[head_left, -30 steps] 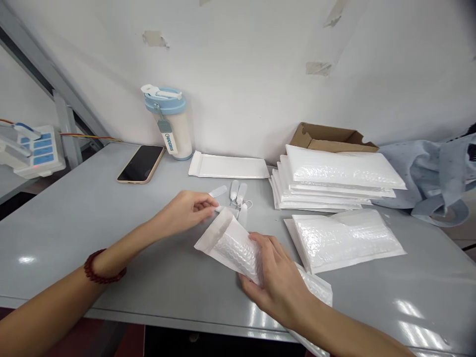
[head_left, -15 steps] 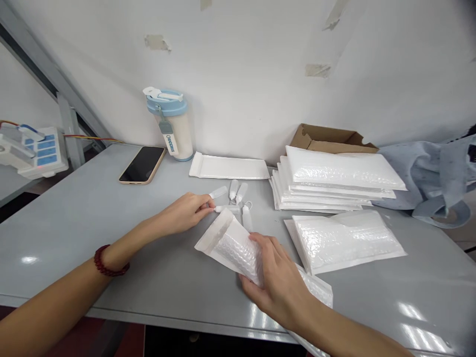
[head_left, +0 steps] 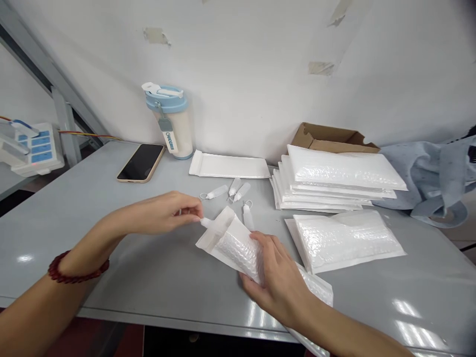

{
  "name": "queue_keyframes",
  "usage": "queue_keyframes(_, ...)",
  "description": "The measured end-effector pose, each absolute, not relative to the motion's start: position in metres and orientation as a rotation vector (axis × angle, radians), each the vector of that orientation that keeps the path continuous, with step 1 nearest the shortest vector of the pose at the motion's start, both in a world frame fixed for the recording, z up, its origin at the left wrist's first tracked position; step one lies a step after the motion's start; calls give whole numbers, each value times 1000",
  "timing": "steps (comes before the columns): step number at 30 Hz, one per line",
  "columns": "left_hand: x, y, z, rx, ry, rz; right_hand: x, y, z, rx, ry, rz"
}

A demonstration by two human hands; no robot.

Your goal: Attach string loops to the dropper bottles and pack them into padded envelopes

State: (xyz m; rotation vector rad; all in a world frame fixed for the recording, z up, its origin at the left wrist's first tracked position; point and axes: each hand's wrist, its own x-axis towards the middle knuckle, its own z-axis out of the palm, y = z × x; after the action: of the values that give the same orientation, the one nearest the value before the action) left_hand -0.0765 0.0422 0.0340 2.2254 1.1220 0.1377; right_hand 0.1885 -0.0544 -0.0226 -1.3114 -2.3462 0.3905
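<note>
Between thumb and fingertips, my left hand [head_left: 180,213] pinches the tip of a small clear plastic squeeze bottle [head_left: 210,224]. The bottle's far end lies at the mouth of a white bubble mailer [head_left: 238,243], over its flap. My right hand [head_left: 277,272] is wrapped round that mailer and keeps it tilted above the table. Just beyond the mailer lie several more small squeeze bottles [head_left: 217,192] with ring-tethered caps. Part of another bubble mailer [head_left: 316,287] shows beneath my right hand.
A flat white mailer [head_left: 232,166] lies by the wall. To the right are a stack of bubble mailers [head_left: 342,168], more mailers [head_left: 345,240], a cardboard box [head_left: 334,139] and a pale cloth bag [head_left: 427,168]. A phone [head_left: 141,162] and a tumbler [head_left: 173,124] stand at the back left.
My left hand has lifted a squeeze bottle off the table and brought it left and down to the mailer's mouth. My right hand has stayed in place on the mailer.
</note>
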Motion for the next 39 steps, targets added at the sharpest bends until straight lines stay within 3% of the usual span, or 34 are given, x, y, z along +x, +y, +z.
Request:
queue_keyframes(3,-58,35,26,2252,1014,97,188,-55,-24,-1294,-2354,401)
queue_keyframes(13,-23,21,-9,2315,629,422,188,-56,-23,-1244,-2367,420)
queue_keyframes(18,-24,21,-2,2077,635,343,188,-57,-23,-1232,-2366,448)
queue_keyframes(21,-33,28,5,1931,749,314,189,-58,-23,-1228,-2359,435)
queue_keyframes(28,-54,60,-15,2115,1580,783,190,-58,-23,-1224,-2379,411)
queue_keyframes(34,-50,71,-31,2330,1524,581,188,-58,-20,-1223,-2379,408)
queue_keyframes(39,-66,68,2,2039,1385,492,190,-58,-20,-1257,-2367,392)
